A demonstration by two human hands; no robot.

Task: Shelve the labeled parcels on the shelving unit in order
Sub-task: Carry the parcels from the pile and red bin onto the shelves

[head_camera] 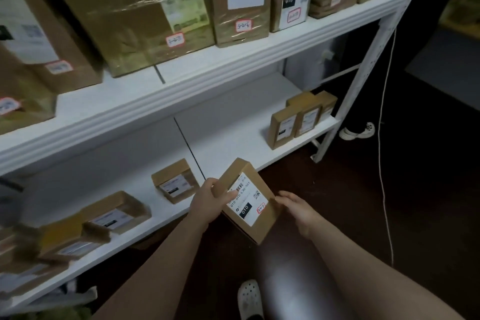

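Reading of the red-bordered tag (260,208) should settle the slot first, so I would keep the parcel (250,202) steady and label-up, then stand it on the lower shelf (233,143) in number order, label outward like the upright parcels (301,119) well beyond the right hand (296,209). That hand curls its fingers round the parcel's right edge while the left hand (207,202) grips the left edge, thumb on the label, holding it between them just short of the shelf's lip. Its long axis runs from the far end, aimed at the shelf, back toward the person.
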